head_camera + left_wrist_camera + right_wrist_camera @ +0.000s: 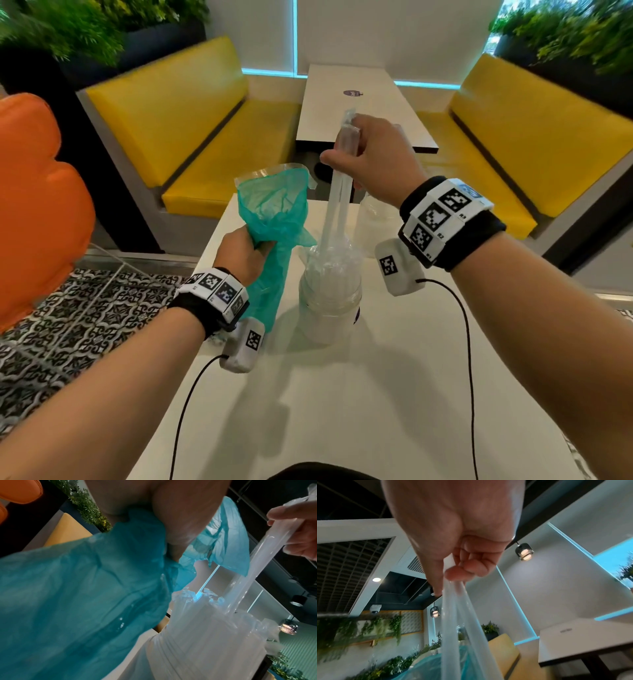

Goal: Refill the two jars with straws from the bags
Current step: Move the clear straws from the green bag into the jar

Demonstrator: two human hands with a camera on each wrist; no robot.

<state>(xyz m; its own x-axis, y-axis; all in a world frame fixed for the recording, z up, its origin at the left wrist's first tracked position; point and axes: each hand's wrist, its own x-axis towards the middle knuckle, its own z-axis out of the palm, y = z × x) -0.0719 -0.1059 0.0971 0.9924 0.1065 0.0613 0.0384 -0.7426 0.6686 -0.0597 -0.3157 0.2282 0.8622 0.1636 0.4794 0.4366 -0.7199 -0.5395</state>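
A clear jar [329, 305] packed with white wrapped straws [330, 263] stands in the middle of the white table [359, 394]. My right hand [371, 159] is raised above the jar and grips a few wrapped straws [339, 202] whose lower ends reach into the jar mouth; they also show as straws [462, 628] and straws [267, 563] in the wrist views. Left of the jar, my left hand [243, 253] clutches a crumpled teal plastic bag [274, 212], seen close as the bag [77, 601]. A second clear jar [371, 219] stands behind, partly hidden by my right wrist.
Yellow benches [191, 137] flank another white table [356, 106] ahead. An orange seat [30, 205] sits at the left over a patterned floor [85, 315]. Black cables [191, 394] trail from both wrist units across the near table.
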